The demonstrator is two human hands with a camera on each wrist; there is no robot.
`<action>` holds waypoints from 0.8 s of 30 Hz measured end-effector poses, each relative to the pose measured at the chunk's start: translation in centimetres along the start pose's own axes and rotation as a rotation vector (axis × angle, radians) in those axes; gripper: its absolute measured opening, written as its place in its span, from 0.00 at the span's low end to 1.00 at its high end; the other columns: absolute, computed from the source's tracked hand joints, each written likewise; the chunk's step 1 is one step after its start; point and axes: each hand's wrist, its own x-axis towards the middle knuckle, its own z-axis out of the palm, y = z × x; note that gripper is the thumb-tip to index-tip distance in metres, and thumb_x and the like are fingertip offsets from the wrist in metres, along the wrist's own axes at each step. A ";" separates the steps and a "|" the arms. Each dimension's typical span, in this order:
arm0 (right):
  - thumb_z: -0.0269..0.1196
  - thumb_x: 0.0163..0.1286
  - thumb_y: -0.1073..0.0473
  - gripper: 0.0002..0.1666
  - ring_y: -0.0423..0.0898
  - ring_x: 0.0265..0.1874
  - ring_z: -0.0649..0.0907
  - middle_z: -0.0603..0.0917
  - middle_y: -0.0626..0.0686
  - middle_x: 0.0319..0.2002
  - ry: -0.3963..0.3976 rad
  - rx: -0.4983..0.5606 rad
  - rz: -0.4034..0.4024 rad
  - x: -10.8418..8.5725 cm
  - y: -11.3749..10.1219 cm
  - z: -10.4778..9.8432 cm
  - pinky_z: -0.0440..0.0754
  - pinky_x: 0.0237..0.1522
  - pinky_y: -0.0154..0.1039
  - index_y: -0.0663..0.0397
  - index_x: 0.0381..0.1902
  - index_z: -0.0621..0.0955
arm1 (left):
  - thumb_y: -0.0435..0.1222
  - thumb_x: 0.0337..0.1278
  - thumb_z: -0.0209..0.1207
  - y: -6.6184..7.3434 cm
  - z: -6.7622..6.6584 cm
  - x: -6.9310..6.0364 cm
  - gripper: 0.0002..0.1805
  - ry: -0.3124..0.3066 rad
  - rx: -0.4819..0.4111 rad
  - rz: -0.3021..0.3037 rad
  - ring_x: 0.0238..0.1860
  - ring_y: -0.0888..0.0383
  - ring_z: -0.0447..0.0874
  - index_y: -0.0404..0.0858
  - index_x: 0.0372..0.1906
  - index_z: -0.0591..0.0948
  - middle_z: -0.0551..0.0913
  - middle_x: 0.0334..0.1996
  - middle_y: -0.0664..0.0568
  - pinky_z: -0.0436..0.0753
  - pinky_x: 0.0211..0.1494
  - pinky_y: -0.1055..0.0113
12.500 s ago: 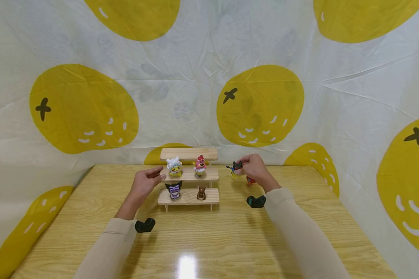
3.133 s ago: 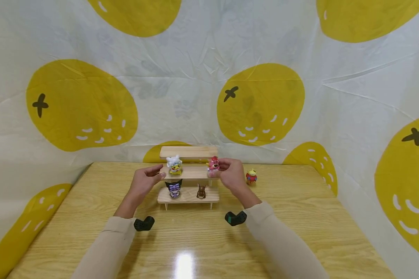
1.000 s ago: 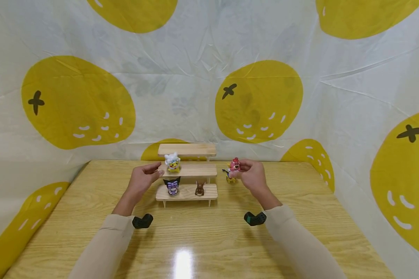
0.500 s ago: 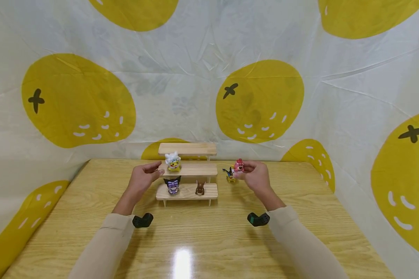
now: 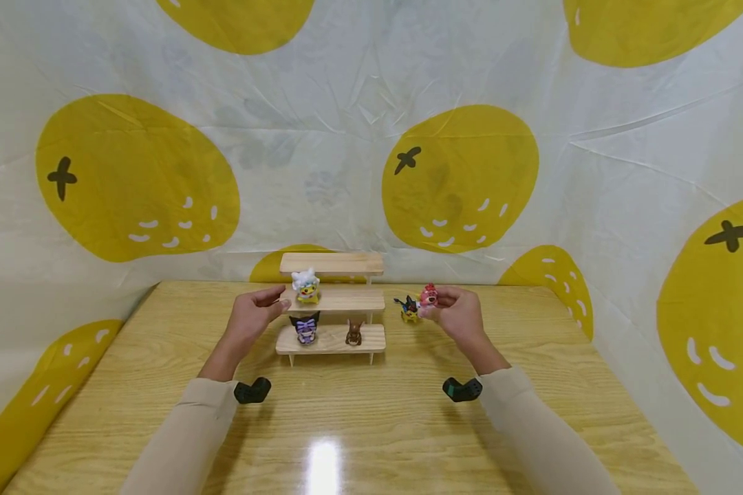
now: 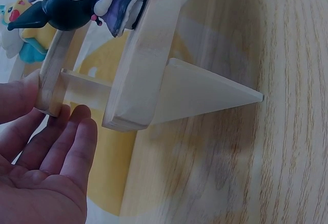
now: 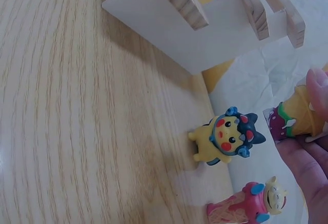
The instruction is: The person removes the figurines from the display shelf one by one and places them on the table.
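My left hand (image 5: pixel 248 323) grips the left end of the middle shelf of a three-step wooden stand (image 5: pixel 347 299); in the left wrist view the thumb and fingers (image 6: pixel 77 147) lie about the shelf end (image 6: pixel 48 88). My right hand (image 5: pixel 461 317) pinches a pink bear figure (image 5: pixel 429 295) above the table, right of the stand. In the right wrist view its cone-like base (image 7: pixel 297 114) shows between the fingers. A yellow figure with a dark hood (image 5: pixel 410 309) stands on the table beside it. On the middle shelf sits a white-hooded yellow figure (image 5: pixel 306 285).
The bottom shelf holds a purple and black figure (image 5: pixel 306 330) and a brown figure (image 5: pixel 354 333). A red and yellow figure (image 7: pixel 241 203) stands beyond the hooded one in the right wrist view. Behind the table (image 5: pixel 347 412) hangs a white cloth (image 5: pixel 322 192) with yellow fruit shapes.
The pink bear has left the middle shelf, carried right by my right hand past the dark-hooded figure. Over the last half second it moved slightly further right. My left hand has stayed at the shelf.
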 end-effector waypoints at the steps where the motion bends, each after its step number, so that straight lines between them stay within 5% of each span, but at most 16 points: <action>1: 0.79 0.58 0.67 0.27 0.37 0.38 0.87 0.90 0.67 0.49 0.001 -0.003 0.002 0.0 0.1 -0.1 0.87 0.36 0.24 0.69 0.55 0.85 | 0.39 0.74 0.62 0.0 0.0 0.0 0.30 0.002 0.000 0.000 0.76 0.46 0.71 0.36 0.76 0.72 0.73 0.75 0.39 0.79 0.73 0.63; 24: 0.77 0.60 0.68 0.28 0.37 0.39 0.86 0.89 0.68 0.50 0.011 -0.046 0.028 0.6 1.9 -1.2 0.89 0.39 0.28 0.71 0.58 0.84 | 0.39 0.75 0.62 -0.1 0.1 0.1 0.30 0.002 0.009 0.000 0.77 0.45 0.70 0.36 0.76 0.71 0.72 0.76 0.39 0.75 0.77 0.55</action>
